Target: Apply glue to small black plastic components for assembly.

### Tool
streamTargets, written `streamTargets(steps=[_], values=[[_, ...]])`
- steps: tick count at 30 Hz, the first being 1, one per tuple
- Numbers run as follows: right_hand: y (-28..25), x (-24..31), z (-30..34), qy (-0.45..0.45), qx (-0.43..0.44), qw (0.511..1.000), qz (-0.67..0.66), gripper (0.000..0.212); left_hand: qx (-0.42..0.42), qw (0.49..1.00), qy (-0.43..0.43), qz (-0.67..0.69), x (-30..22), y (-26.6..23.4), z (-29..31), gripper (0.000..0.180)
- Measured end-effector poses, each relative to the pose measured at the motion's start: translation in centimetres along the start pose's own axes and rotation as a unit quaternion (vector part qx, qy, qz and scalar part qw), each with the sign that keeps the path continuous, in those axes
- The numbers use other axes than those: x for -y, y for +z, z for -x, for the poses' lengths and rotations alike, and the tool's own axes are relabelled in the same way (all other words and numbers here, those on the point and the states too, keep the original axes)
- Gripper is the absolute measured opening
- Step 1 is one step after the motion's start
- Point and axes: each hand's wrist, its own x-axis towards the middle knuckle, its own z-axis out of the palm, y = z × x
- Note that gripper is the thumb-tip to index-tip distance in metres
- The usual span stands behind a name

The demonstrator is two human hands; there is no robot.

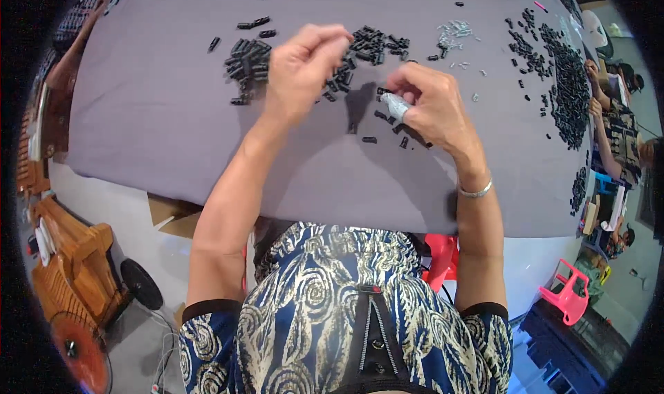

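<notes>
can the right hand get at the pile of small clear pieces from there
Probably yes: the pile of small clear pieces lies just beyond the right hand, with only a few loose black parts by its near edge. The fingers seem to pinch a black piece, though.

On surface (332, 186): piece pile (247, 63) at left | second pile (370, 43) right of it | cluster (454, 34) farther right | heap (573, 93) near right edge

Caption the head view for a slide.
Right hand holding a small black piece, left hand nearby, above a grey tablecloth strewn with more.
</notes>
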Motion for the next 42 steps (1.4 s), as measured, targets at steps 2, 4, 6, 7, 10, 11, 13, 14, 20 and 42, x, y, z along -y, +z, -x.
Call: streamTargets(steps=[2, 4, 6, 7, 10, 11, 13, 14, 20, 42], values=[[-0.4, 0.2, 0.7, -0.001, -0.028, 1.0, 0.001, 0.016, 0.098, 0.99, 0.086, -0.05, 0.7, 0.6, 0.6, 0.015], [-0.8, 0.5, 1.3, 0.006, -0.063, 0.997, -0.046, 0.016, 0.165, 0.975, 0.128, -0.071, 0.4, 1.7, 1.4, 0.021], [-0.6, 0.1, 1.8, 0.014, -0.067, 0.996, -0.062, 0.016, 0.179, 0.963, 0.172, -0.106, 0.4, 2.3, 1.6, 0.022], [-0.4, 0.0, 1.9, 0.019, -0.067, 0.994, -0.079, 0.016, 0.172, 0.956, 0.212, -0.102, 0.7, 2.6, 1.6, 0.022], [-0.3, 0.1, 2.2, 0.063, -0.054, 0.985, -0.15, 0.017, 0.179, 0.957, 0.205, -0.098, 0.7, 2.8, 1.7, 0.02], [-0.2, 0.0, 2.2, 0.065, -0.056, 0.985, -0.15, 0.017, 0.182, 0.957, 0.204, -0.098, 0.9, 2.8, 1.6, 0.02], [0.0, -0.3, 2.3, 0.089, -0.039, 0.974, -0.206, 0.017, 0.181, 0.951, 0.221, -0.121, 1.1, 2.7, 1.6, 0.018], [-0.1, -0.3, 2.3, 0.09, -0.04, 0.973, -0.206, 0.017, 0.183, 0.95, 0.221, -0.121, 1.1, 2.7, 1.6, 0.018], [-0.2, -0.6, 2.4, 0.089, -0.03, 0.953, -0.287, 0.015, 0.167, 0.956, 0.222, -0.097, 1.2, 2.8, 1.8, 0.016], [-0.5, -0.4, 2.7, 0.14, -0.019, 0.931, -0.338, 0.008, 0.141, 0.949, 0.244, -0.143, 0.6, 3.1, 2.0, 0.019]])
